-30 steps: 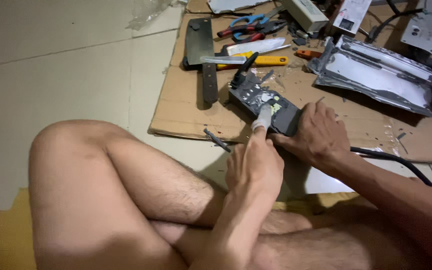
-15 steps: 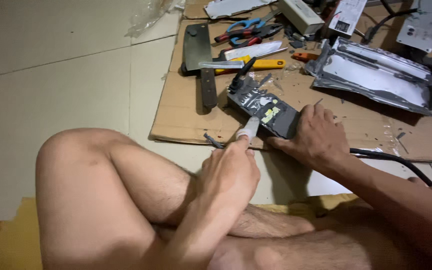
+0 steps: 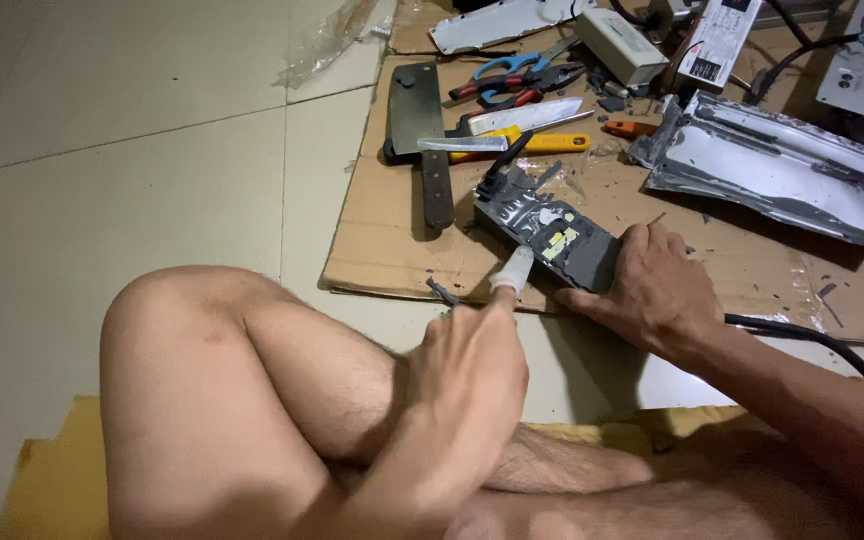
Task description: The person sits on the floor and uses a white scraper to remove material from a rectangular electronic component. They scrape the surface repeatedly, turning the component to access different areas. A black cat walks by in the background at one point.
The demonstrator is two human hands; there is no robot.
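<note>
My right hand [image 3: 652, 290] grips the near end of a dark grey electronic block [image 3: 542, 228] that lies on the cardboard sheet [image 3: 382, 250]. The block's top is peeled open, showing small yellow and white parts. My left hand [image 3: 467, 350] is closed just in front of the block. Its index finger, wrapped in white tape [image 3: 512, 270], points at the block's near edge. A thin dark tool [image 3: 442, 292] sticks out of this fist to the left.
A cleaver [image 3: 422, 130], blue scissors [image 3: 512, 65], red-handled pliers [image 3: 532, 90], a yellow-handled blade [image 3: 542, 143] and a bent metal housing [image 3: 772, 165] lie on the cardboard. A black cable [image 3: 812, 335] runs right. My bare knee [image 3: 202, 380] fills the lower left.
My left hand has drawn back a little from the top of the block toward its near edge. The right hand has kept its hold.
</note>
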